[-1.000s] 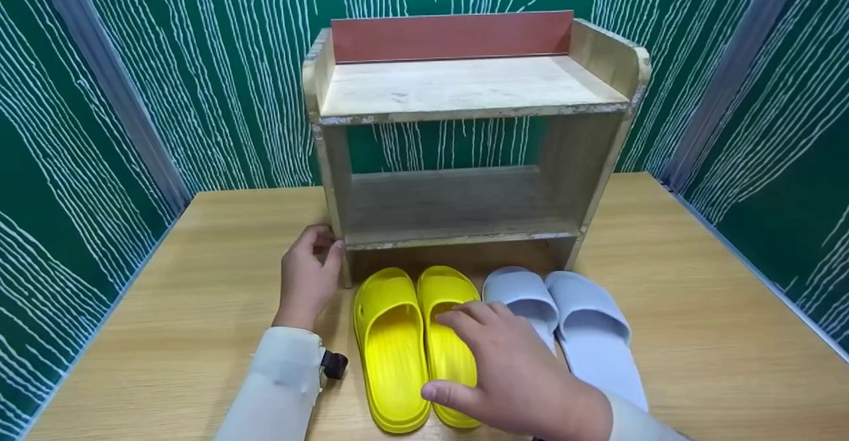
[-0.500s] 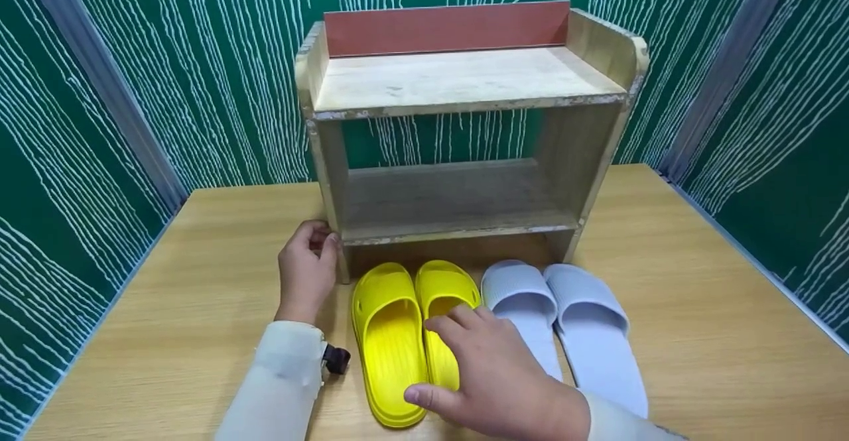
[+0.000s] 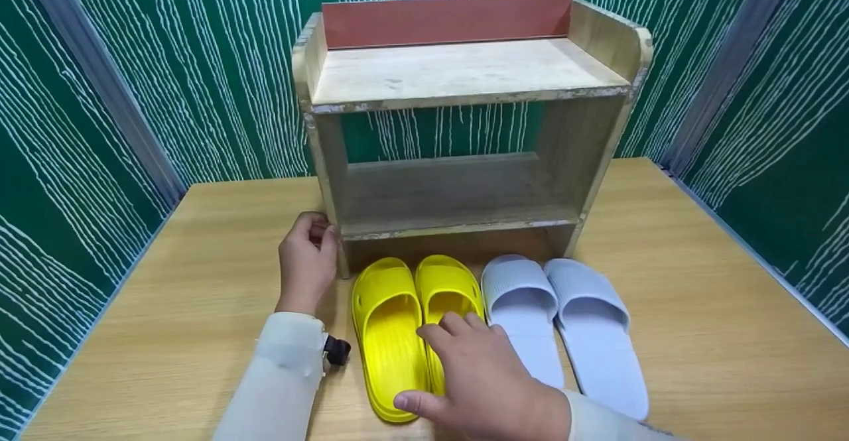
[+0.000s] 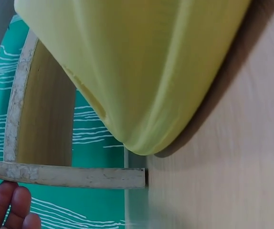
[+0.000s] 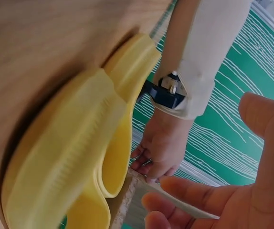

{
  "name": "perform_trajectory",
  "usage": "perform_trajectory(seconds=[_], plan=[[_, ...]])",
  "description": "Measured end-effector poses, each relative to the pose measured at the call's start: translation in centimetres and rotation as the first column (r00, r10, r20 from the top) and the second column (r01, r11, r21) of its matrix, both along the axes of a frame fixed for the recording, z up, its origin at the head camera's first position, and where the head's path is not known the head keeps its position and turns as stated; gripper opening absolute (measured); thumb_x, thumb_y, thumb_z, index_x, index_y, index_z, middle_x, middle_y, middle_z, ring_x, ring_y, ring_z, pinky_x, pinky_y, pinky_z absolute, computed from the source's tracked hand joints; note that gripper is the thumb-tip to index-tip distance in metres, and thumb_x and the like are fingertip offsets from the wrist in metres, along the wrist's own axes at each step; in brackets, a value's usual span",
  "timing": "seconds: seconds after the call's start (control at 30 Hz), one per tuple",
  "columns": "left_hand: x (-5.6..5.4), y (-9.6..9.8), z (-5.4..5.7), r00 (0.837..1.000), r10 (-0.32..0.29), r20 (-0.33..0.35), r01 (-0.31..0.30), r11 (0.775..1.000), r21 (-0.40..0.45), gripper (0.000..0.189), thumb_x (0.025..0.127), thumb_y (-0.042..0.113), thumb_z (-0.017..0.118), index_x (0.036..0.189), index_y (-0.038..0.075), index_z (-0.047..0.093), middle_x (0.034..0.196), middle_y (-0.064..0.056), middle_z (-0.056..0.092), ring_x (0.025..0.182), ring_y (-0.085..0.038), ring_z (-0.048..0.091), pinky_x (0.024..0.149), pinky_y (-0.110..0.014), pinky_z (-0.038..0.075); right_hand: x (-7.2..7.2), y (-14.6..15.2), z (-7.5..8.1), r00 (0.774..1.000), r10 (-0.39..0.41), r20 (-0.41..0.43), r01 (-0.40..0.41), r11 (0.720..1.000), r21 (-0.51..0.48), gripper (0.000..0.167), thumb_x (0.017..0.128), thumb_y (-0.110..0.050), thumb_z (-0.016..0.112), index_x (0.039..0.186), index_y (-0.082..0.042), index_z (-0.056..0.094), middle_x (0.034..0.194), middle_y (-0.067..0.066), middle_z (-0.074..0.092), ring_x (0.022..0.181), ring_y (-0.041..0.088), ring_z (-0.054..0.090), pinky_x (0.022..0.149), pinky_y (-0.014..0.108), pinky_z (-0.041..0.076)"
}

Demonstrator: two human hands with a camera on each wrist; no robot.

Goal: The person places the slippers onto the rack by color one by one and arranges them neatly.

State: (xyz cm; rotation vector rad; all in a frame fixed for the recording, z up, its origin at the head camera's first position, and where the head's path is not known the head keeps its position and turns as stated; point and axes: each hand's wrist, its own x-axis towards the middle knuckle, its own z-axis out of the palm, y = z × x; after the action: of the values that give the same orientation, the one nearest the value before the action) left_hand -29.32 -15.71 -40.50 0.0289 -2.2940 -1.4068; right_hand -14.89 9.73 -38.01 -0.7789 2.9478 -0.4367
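My left hand (image 3: 307, 265) pinches the lower left side panel of a small wooden shelf (image 3: 457, 83); in the left wrist view its fingers (image 4: 3, 205) curl against the panel's edge. My right hand (image 3: 481, 375) is held over the right yellow slipper (image 3: 448, 272), fingers spread and thumb apart, holding nothing. It partly covers that slipper in the head view. The left yellow slipper (image 3: 388, 295) lies beside it, toe toward the shelf. To their right sits a pair of pale lavender slippers (image 3: 587, 288), also toes to the shelf. Ribbing marks their straps.
The shelf has a red back strip (image 3: 451, 20) along its top and a lower board (image 3: 457, 192). It stands on a light wooden table (image 3: 716, 321). Green walls (image 3: 245, 63) with white drip lines enclose the table at the back and sides.
My right hand has drifted left and a little toward me over the yellow slippers. The left hand keeps its place on the shelf's side. The whole head view has shifted slightly.
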Motion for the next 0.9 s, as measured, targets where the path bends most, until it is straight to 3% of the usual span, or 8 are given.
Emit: perform_trajectory(seconds=[0.23,0.47,0.67,0.9], plan=[[-0.1,-0.3,-0.1,1.000,-0.009,0.013,0.009,1.000,0.013,0.019,0.108,0.018,0.060,0.125,0.010,0.060,0.108,-0.008,0.063,0.097,-0.024,0.058,0.088,-0.034,0.056,-0.2,-0.7,-0.4,0.999,0.003,0.035,-0.005,0.999,0.046,0.098,0.081,-0.090,0.059,0.135,-0.009,0.065,0.117,0.006,0.064,0.106,0.028,0.056,0.085,0.058,0.049],[0.0,-0.6,-0.3,1.000,-0.005,-0.003,0.005,1.000,0.001,0.019,0.109,0.018,0.060,0.126,0.010,0.059,0.108,-0.008,0.064,0.096,-0.024,0.058,0.088,-0.034,0.056,-0.1,-1.2,-0.9,0.999,0.011,0.030,-0.014,0.996,0.083,0.095,0.077,-0.093,0.060,0.120,-0.008,0.067,0.100,0.002,0.061,0.093,0.025,0.055,0.078,0.057,0.049],[0.1,-0.4,-0.6,1.000,-0.019,-0.003,0.019,1.000,0.009,0.020,0.108,0.019,0.061,0.128,0.014,0.059,0.109,-0.006,0.063,0.098,-0.022,0.058,0.090,-0.031,0.055,0.0,-1.3,-1.5,1.000,0.005,0.024,-0.007,0.995,0.097,0.092,0.076,-0.092,0.063,0.111,-0.007,0.070,0.097,0.003,0.062,0.092,0.026,0.059,0.077,0.059,0.050],[-0.2,-0.3,-0.9,0.999,-0.035,-0.008,0.035,0.999,0.007,0.020,0.109,0.018,0.060,0.128,0.011,0.058,0.110,-0.008,0.063,0.098,-0.023,0.058,0.091,-0.033,0.055,-0.6,-1.6,-1.6,0.996,-0.015,0.093,0.003,0.991,0.134,0.091,0.074,-0.091,0.066,0.111,-0.007,0.070,0.096,0.003,0.062,0.088,0.025,0.058,0.080,0.061,0.050]])
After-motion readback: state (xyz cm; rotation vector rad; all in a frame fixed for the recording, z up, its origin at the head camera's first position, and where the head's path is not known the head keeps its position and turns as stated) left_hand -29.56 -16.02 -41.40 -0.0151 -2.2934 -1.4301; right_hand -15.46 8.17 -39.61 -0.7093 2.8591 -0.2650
